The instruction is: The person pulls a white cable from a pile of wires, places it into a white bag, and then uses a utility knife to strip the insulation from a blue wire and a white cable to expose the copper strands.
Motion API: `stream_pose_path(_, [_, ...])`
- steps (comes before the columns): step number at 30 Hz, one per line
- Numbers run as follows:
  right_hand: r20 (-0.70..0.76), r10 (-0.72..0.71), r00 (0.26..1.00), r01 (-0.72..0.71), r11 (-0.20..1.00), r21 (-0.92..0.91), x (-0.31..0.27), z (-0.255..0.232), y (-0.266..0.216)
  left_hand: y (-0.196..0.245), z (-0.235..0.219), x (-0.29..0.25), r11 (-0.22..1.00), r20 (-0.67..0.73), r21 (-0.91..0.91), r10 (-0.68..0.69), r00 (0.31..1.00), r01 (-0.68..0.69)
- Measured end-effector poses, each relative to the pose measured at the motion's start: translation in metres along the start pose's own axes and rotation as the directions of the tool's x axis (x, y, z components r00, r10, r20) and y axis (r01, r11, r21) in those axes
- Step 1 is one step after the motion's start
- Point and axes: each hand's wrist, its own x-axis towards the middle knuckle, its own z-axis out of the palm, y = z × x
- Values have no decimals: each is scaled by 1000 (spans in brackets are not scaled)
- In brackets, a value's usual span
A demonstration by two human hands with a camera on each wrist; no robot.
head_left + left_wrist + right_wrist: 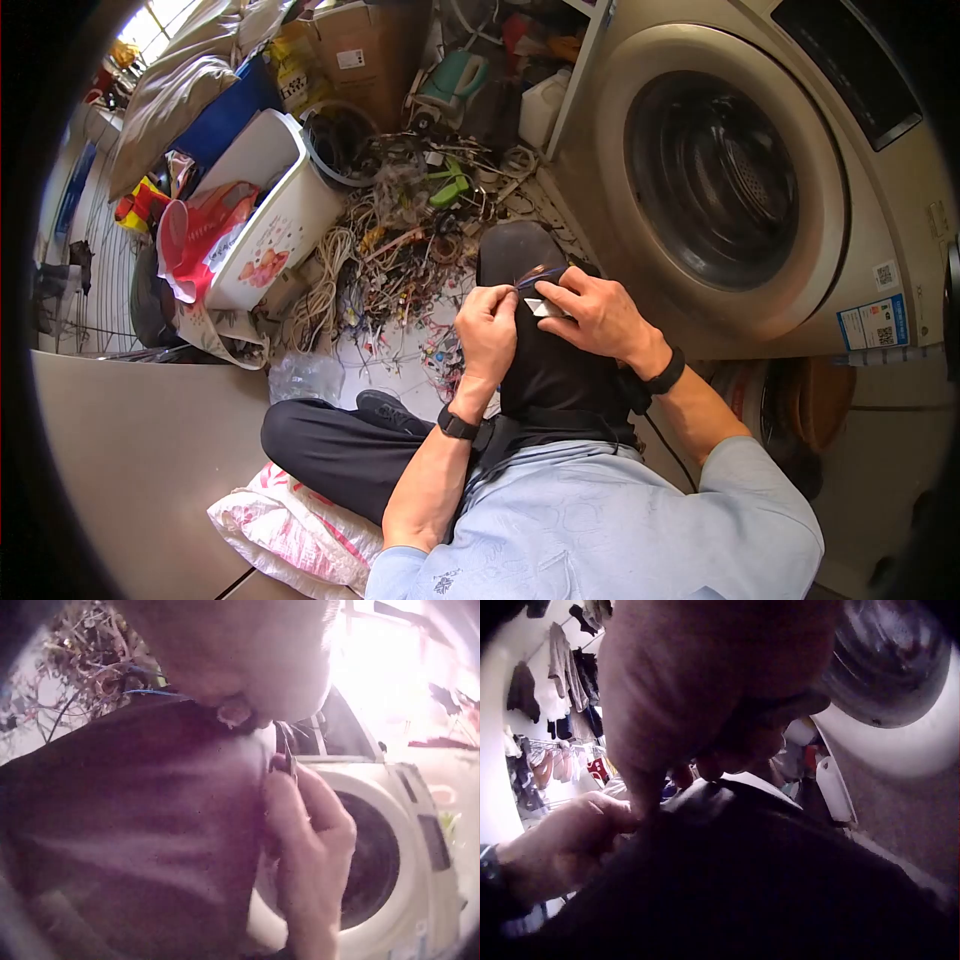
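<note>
Head view: thin strands (541, 273), dark blue and brown, loosely bunched.

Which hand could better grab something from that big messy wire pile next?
Probably the left hand: it's nearer the wire pile, while the right hand is farther over, towards the washing machine. The left hand is pinching thin wires, though, so it might need to let go first.

Thin wires (541, 273) | dark, bluish, glinting coppery | bunching between my fingers (566, 299), over my knee (520, 248) | small pale piece (538, 308) | angular, lying just beside them
</note>
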Motion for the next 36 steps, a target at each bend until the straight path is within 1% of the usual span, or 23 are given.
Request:
stream_pose_path(1, [-1,-2,1000,2,1000,0,-2,0,0,-1,-2,0,1000,-1,1,1,1000,-1])
stream_pose_path(2, [-23,1,1000,-1,1000,15,-5,2,1,1,-7,3,903,123,-240,-335,934,355])
stream_pose_path(3, [-44,4,999,-2,999,33,-8,3,-1,4,-13,5,632,311,-404,-585,749,662])
stream_pose_path(4, [-45,-2,999,4,999,40,-10,5,-2,4,-19,7,518,381,-496,-591,711,697])
stream_pose_path(5, [-69,52,996,-44,992,121,-10,5,-5,2,-26,9,522,372,-496,-594,713,694])
stream_pose_path(6, [-86,107,990,-88,976,201,-10,6,-8,1,-34,11,365,466,-561,-602,649,743])
stream_pose_path(7, [-85,100,991,-80,975,207,-9,8,-13,-1,-39,12,197,558,-602,-589,585,774])
stream_pose_path(8, [28,341,940,-317,836,448,-5,6,-25,-1,-44,12,151,574,-620,-582,576,770])
stream_pose_path(9, [199,523,829,-519,588,621,-2,6,-33,-1,-49,11,156,565,-624,-586,580,765])
stream_pose_path(10, [236,517,823,-505,473,722,-1,16,-34,0,-53,11,70,599,-656,-556,575,751])
stream_pose_path(11, [240,505,829,-499,476,724,6,17,-39,0,-58,9,-18,629,-682,-523,575,731])
stream_pose_path(12, [369,497,786,-567,339,751,14,15,-47,0,-61,7,-45,626,-702,-515,586,710])
stream_pose_path(13, [494,468,733,-631,199,749,21,17,-53,0,-65,5,-65,614,-728,-504,607,682])
stream_pose_path(14, [503,437,746,-613,156,774,25,24,-58,1,-69,4,-63,600,-738,-516,611,672])
stream_pose_path(18, [537,361,763,-608,116,785,42,51,-80,0,-88,3,-31,508,-799,-569,647,600])
stream_pose_path(19, [506,366,781,-587,153,795,44,58,-86,-1,-91,2,-36,511,-800,-565,648,599])
stream_pose_path(22, [346,435,831,-523,401,752,38,81,-85,-3,-102,-1,89,421,-788,-644,639,609])
stream_pose_path(26, [217,284,934,-355,658,664,31,82,-89,-12,-116,0,50,429,-809,-631,646,586])
stream_pose_path(29, [232,297,926,-370,598,711,29,81,-91,-16,-119,1,74,407,-805,-652,639,589])
stream_pose_path(30, [276,323,905,-418,567,710,31,75,-93,-18,-120,1,80,387,-814,-664,640,575])
stream_pose_path(33, [254,309,917,-396,616,681,32,75,-94,-20,-122,1,101,352,-826,-675,648,555])
stream_pose_path(34, [253,309,917,-396,616,681,31,76,-92,-20,-122,1,126,323,-830,-685,653,543])
stream_pose_path(36, [352,304,885,-464,534,707,29,81,-90,-24,-126,5,177,214,-857,-733,646,485])
